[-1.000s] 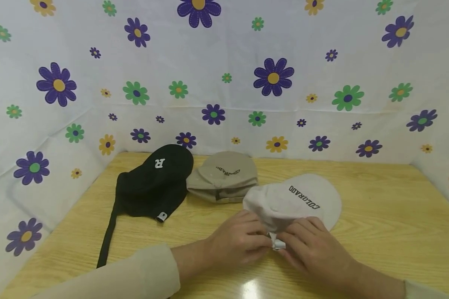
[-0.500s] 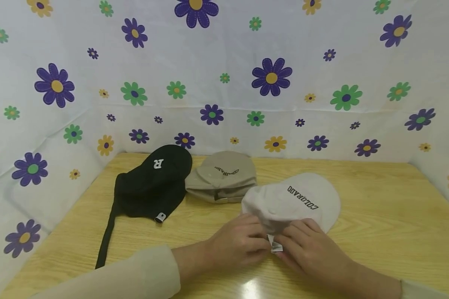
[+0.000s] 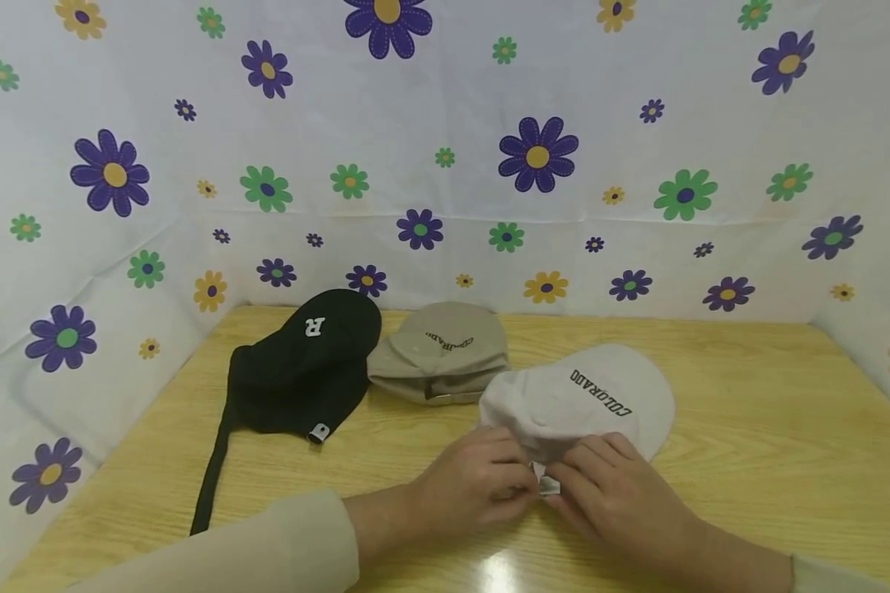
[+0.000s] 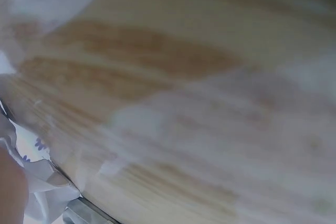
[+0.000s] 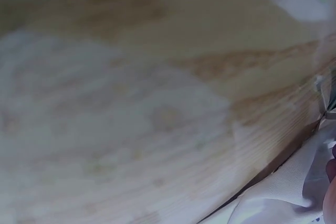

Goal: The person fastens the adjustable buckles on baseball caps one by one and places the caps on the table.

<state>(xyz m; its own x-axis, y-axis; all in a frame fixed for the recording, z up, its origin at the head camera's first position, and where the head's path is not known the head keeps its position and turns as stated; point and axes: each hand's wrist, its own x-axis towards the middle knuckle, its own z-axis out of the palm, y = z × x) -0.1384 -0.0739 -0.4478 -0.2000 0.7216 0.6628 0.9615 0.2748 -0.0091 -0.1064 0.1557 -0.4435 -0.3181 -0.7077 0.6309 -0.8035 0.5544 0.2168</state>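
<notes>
A white baseball cap (image 3: 593, 391) marked COLORADO lies on the table with its brim toward the far right. At its near, back edge, my left hand (image 3: 482, 478) pinches the cap's strap (image 3: 538, 470) from the left. Opposite it, my right hand (image 3: 611, 490) grips the strap end and the metal buckle (image 3: 550, 486), which shows between the fingertips. In the left wrist view the buckle (image 4: 86, 213) appears beside pale cloth. The right wrist view catches white cap fabric (image 5: 283, 187) at its lower right. My fingers hide much of the strap.
A black cap (image 3: 304, 371) with a white R sits at the left, its long strap (image 3: 211, 486) hanging toward the near side. A beige cap (image 3: 445, 350) stands between the two. Flower-printed cloth (image 3: 445, 189) walls the wooden table (image 3: 756, 445).
Both hands stay at the white cap's back strap. The buckle tilts and shifts slightly between the fingertips. The head view drifts a little; the other caps stay put.
</notes>
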